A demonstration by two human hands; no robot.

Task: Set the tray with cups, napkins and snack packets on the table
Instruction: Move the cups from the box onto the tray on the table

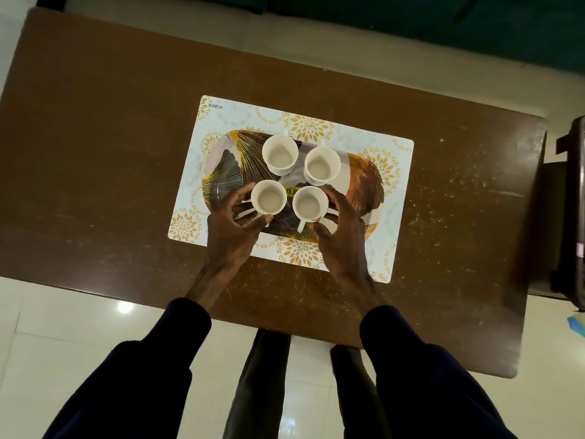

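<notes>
An oval tray [364,185] with a gold leaf pattern lies on a white and gold placemat [402,198] in the middle of the brown table [110,137]. Several empty white cups stand on the tray. My left hand [231,229] is curled around the near left cup [269,198]. My right hand [342,236] is wrapped around the near right cup [310,202], whose handle points toward me. Behind them stand the far left cup [280,155] and the far right cup [322,166]. No napkins or snack packets are in view.
A dark chair or bin [569,217] stands past the table's right edge. A green surface [443,23] runs along the far side. Pale floor tiles [63,327] and my legs lie below the table's near edge.
</notes>
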